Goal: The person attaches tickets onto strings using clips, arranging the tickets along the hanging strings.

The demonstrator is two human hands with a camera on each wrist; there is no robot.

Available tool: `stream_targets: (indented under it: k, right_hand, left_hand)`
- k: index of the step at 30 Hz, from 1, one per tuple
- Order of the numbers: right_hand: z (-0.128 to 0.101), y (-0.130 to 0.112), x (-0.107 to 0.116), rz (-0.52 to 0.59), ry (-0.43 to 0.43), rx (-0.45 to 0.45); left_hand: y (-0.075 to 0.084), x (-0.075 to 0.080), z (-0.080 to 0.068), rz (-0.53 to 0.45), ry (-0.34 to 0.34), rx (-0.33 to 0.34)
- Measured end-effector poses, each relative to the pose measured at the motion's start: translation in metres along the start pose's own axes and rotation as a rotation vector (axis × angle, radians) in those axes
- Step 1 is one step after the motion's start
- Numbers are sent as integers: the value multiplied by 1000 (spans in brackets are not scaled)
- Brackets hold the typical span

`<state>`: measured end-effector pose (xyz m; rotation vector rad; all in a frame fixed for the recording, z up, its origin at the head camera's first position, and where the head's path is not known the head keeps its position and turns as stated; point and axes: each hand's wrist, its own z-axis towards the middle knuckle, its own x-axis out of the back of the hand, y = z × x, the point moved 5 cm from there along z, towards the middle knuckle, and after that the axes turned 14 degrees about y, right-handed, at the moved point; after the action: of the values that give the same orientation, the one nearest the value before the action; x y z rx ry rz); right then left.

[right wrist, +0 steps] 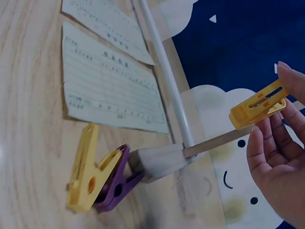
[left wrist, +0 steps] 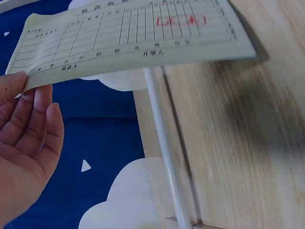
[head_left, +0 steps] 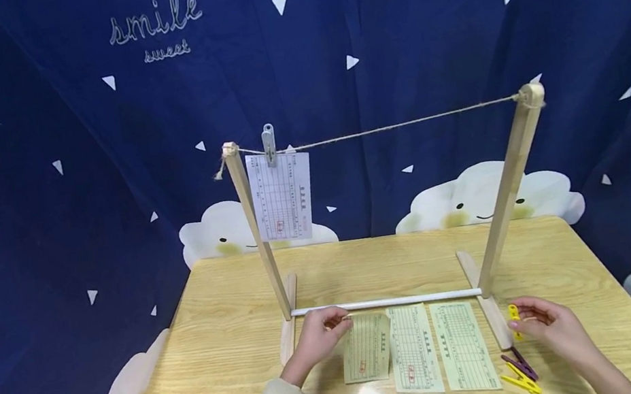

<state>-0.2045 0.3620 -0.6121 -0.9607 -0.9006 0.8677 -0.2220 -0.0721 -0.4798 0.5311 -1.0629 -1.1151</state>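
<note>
Left hand (head_left: 321, 338) pinches the top edge of the leftmost receipt slip (head_left: 367, 347), lifting that end off the tabletop (head_left: 228, 348) just in front of the wooden rack's white crossbar (head_left: 384, 302); the left wrist view shows thumb and fingertips (left wrist: 28, 102) closed on the slip's margin, other fingers nearly straight. Judged thin, light and floppy, easily creased, so best taken at the top margin where a peg would bite. Right hand (head_left: 549, 322) holds a yellow clothespin (right wrist: 257, 106) between fingertips, grip lightly closed, above the spare yellow and purple pegs (right wrist: 102, 174); rigid plastic, springy, little slip risk.
</note>
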Motion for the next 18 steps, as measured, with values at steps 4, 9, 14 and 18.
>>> stream_targets:
  k: [4, 9, 14, 18]
  right_hand:
    - [0, -51, -6, 166, -43, 10]
    - [3, -94, -12, 185, -58, 41]
    - [8, -98, -15, 231, -75, 28]
    - [6, -117, -19, 227, -85, 47]
  left_hand:
    - [10, 2, 4, -12, 14, -1]
    - [13, 5, 9, 4, 27, -1]
    - [14, 9, 11, -24, 48, -34]
    - [18, 10, 11, -35, 46, -25]
